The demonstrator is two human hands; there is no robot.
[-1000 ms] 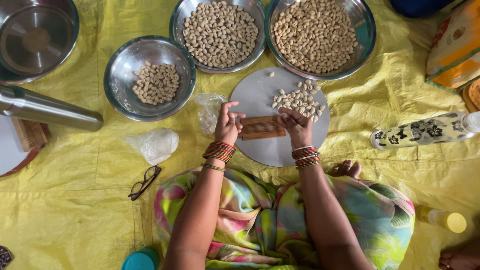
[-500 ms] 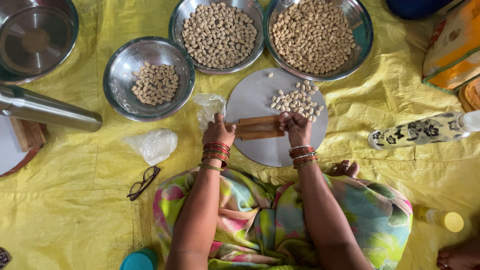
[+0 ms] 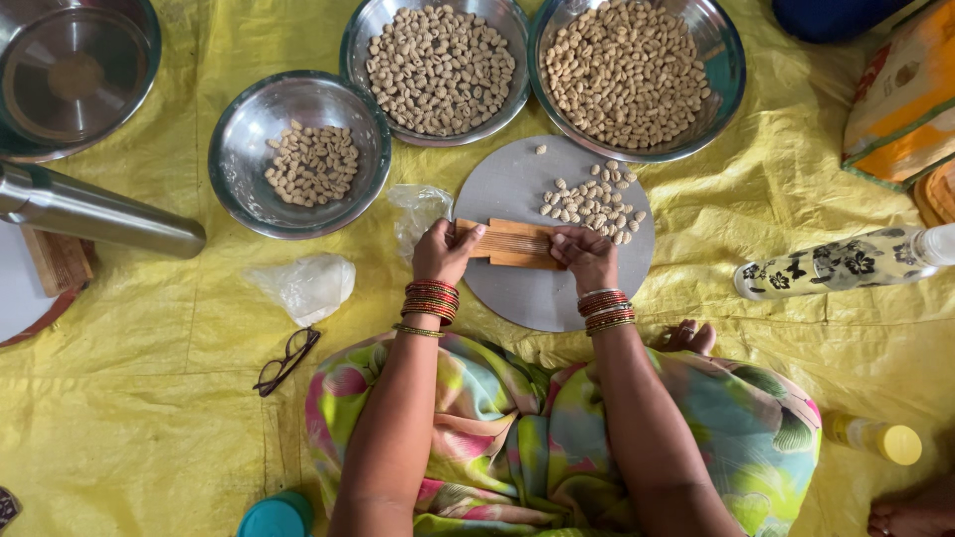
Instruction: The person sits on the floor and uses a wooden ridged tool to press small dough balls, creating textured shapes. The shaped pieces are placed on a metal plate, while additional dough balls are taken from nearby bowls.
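Observation:
A small ridged wooden board (image 3: 512,244) lies on a round grey plate (image 3: 517,293). My left hand (image 3: 443,251) grips the board's left end. My right hand (image 3: 585,256) presses its fingers on the board's right end. Whatever lies under those fingers is hidden. A heap of small pale shaped dough pieces (image 3: 595,202) lies on the plate just beyond my right hand. Both wrists carry red and gold bangles.
Three steel bowls of dough pieces stand ahead: a small one (image 3: 257,184), a middle one (image 3: 373,40) and a large one (image 3: 731,75). A steel cylinder (image 3: 99,214), plastic bags (image 3: 303,286), glasses (image 3: 286,360) and a patterned bottle (image 3: 846,264) lie on the yellow sheet.
My left hand has dropped from a raised, open pose onto the board's left end. My right hand's fingers have slid back along the board.

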